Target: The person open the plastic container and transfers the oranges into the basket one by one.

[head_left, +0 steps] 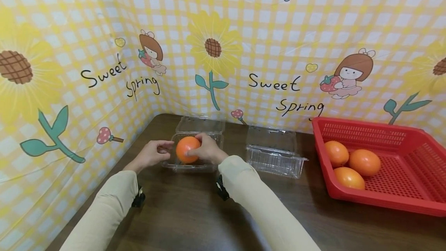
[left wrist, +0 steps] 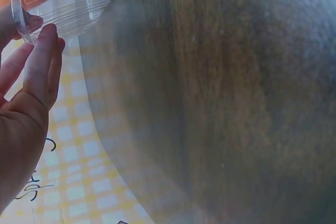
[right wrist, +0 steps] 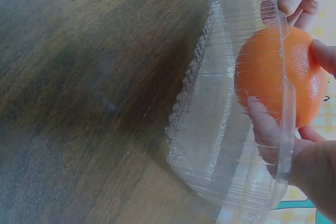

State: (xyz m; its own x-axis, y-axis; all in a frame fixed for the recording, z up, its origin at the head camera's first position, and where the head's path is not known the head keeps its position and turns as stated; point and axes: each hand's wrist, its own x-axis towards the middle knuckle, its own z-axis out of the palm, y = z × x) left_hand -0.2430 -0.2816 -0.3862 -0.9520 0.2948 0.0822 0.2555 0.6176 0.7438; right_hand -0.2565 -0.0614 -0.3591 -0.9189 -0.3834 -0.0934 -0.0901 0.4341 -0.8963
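My right hand [head_left: 208, 149] grips an orange [head_left: 187, 150], thumb on the near side and fingers at its far right. The fruit sits partly within a clear plastic clamshell container [head_left: 195, 168] whose lid [head_left: 200, 124] is folded back. Through the container's ribbed wall, the right wrist view shows the orange [right wrist: 262, 72] and the right thumb. My left hand [head_left: 155, 153] is at the left end of this container; in the left wrist view its thumb and fingers pinch the rim [left wrist: 17, 3], thumb on the inner side.
A second clear clamshell container [head_left: 275, 162] stands to the right with its lid up. Farther right, a red plastic basket [head_left: 383, 200] holds three more oranges [head_left: 364, 162]. A checked cloth [head_left: 216, 88] hangs behind and left of the dark wooden table [head_left: 181, 212].
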